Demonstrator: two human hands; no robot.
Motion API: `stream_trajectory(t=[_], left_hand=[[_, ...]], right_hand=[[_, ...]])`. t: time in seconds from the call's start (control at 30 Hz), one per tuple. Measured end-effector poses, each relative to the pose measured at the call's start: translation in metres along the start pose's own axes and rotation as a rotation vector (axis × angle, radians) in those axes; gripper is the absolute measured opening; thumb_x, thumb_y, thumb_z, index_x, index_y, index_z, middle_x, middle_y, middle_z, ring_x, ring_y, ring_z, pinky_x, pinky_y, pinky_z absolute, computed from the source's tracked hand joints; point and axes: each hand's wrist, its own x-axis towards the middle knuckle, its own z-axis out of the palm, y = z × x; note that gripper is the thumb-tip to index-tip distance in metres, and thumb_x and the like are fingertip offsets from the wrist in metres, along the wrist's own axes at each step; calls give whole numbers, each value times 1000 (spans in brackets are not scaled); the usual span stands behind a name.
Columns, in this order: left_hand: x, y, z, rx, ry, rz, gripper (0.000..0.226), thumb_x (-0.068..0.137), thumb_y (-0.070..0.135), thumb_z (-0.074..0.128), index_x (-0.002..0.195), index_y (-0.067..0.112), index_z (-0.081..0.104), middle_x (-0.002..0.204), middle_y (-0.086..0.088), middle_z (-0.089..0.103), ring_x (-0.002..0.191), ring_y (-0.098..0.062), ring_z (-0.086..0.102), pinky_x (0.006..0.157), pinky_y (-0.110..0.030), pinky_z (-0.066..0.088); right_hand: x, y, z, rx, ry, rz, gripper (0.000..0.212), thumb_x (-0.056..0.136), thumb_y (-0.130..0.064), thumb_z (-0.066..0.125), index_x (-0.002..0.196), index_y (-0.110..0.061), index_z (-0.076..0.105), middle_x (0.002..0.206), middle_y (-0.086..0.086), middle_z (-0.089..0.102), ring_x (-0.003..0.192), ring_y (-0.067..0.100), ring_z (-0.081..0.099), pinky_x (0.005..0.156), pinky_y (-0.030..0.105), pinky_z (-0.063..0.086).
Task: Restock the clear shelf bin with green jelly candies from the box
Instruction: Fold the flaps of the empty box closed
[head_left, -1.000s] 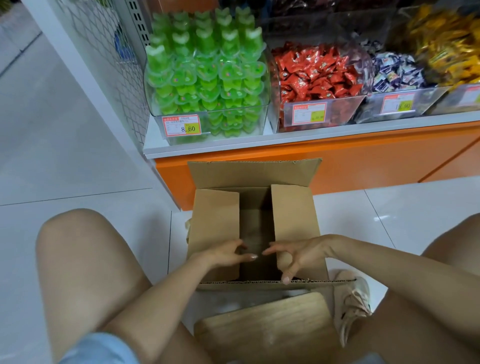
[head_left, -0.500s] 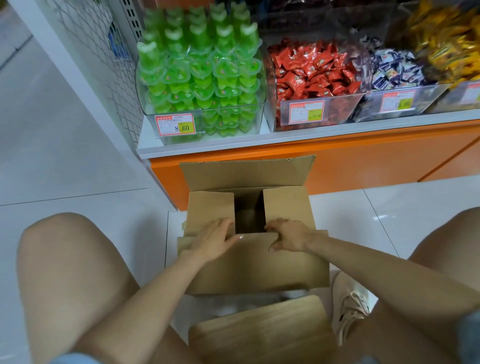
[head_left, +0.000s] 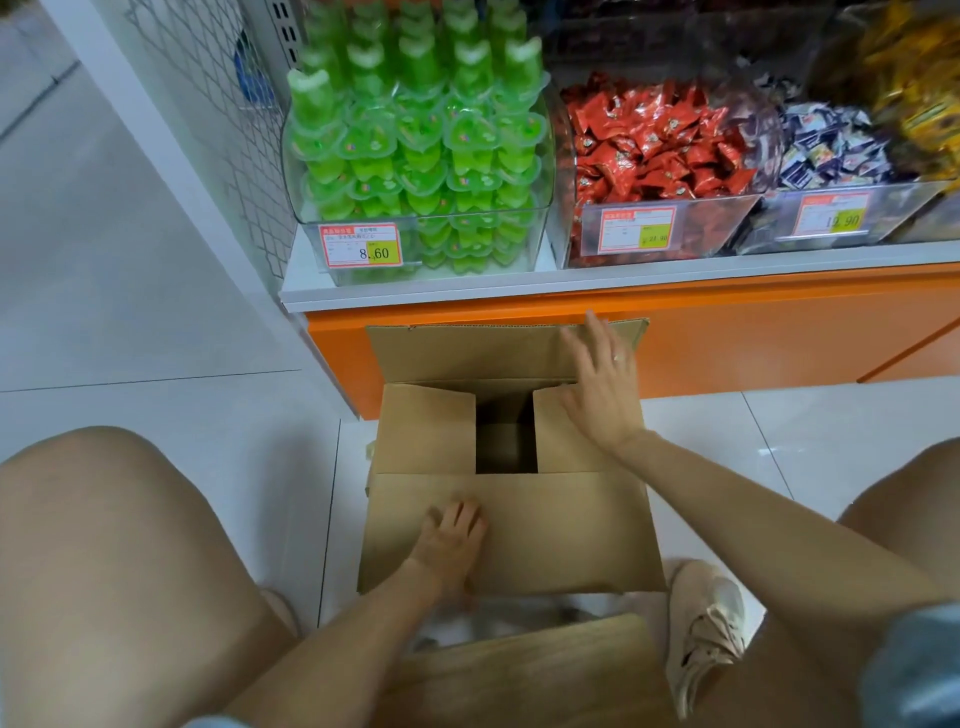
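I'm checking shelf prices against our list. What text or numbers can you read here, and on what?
"8.60": left price tag, on the green jelly bin.
".90", leading digits unclear: right price tag, on the blue-and-white candy bin.
Too blurred: middle price tag, on the red candy bin.
Small print on all tags: unreadable.

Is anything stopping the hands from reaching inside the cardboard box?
Yes. The brown cardboard box has its near flap, under the left hand, and two side flaps folded over the top. Only a narrow dark gap is open, beside the right hand.
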Motion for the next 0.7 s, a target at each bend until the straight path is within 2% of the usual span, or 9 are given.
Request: stream_trajectory(t=[0.1, 0.17, 0.23, 0.3, 0.4, 0.47, 0.53, 0.6, 0.7], left_hand=[[-3, 2, 5, 68, 14, 1, 102, 78, 47, 67, 148, 8, 4, 154, -16, 2, 140, -37, 7, 112, -52, 18], [-3, 1, 6, 79, 31, -1, 102, 77, 47, 68, 148, 9, 5, 153, -16, 3, 139, -37, 10, 111, -52, 19], [-2, 0, 6, 72, 40, -5, 101, 76, 44, 69, 148, 12, 6, 153, -14, 5, 138, -36, 13, 110, -51, 20], [0, -1, 5, 43, 47, -19, 100, 75, 41, 71, 148, 14, 7, 153, -13, 6, 137, -34, 15, 110, -50, 20], [-1, -1, 4, 34, 52, -35, 97, 76, 40, 69, 148, 15, 8, 153, -11, 7, 135, -33, 17, 108, -51, 22], [-1, -2, 6, 31, 66, -50, 95, 77, 38, 68, 148, 16, 8, 152, -10, 8, 135, -33, 18, 106, -51, 25], [-3, -2, 6, 15, 67, -57, 95, 77, 36, 68, 148, 17, 7, 152, -10, 9, 135, -31, 17, 105, -50, 26], [-3, -4, 8, -4, 61, -62, 97, 76, 34, 68, 148, 18, 5, 152, -10, 7, 136, -32, 16, 106, -51, 26], [-4, -7, 10, 12, 39, -90, 98, 77, 33, 69, 148, 17, 4, 152, -12, 6, 137, -34, 12, 107, -51, 25]], right_hand=[[20, 21, -6, -43, -162, 118, 69, 89, -40, 58, 147, -19, 27, 154, 12, 23, 143, 34, 14, 113, 57, 3], [19, 29, -11, -90, -137, 57, 54, 94, -54, 38, 136, -21, 46, 135, 11, 49, 129, 34, 38, 110, 54, 16], [12, 31, -18, -47, -154, -11, 57, 96, -56, 24, 111, -18, 64, 107, 9, 63, 100, 30, 56, 90, 40, 35], [3, 30, -15, -5, -370, -77, 49, 98, -50, 28, 106, -19, 65, 105, 7, 64, 93, 26, 59, 76, 31, 38], [-11, 31, 3, 67, -672, 3, 38, 93, -41, 50, 129, -28, 53, 134, 7, 45, 122, 30, 44, 98, 35, 35], [-22, 32, 15, 115, -713, 197, 56, 87, -44, 60, 138, -33, 41, 146, 9, 24, 132, 36, 29, 108, 46, 29], [-28, 34, 25, 193, -729, 404, 71, 82, -46, 66, 142, -34, 30, 148, 12, 13, 132, 40, 27, 109, 50, 31], [-31, 39, 32, 291, -769, 514, 78, 80, -38, 70, 144, -30, 26, 143, 14, 17, 127, 40, 34, 109, 47, 33], [-35, 41, 41, 330, -747, 501, 73, 80, -25, 69, 143, -29, 31, 139, 14, 26, 122, 39, 40, 109, 41, 33]])
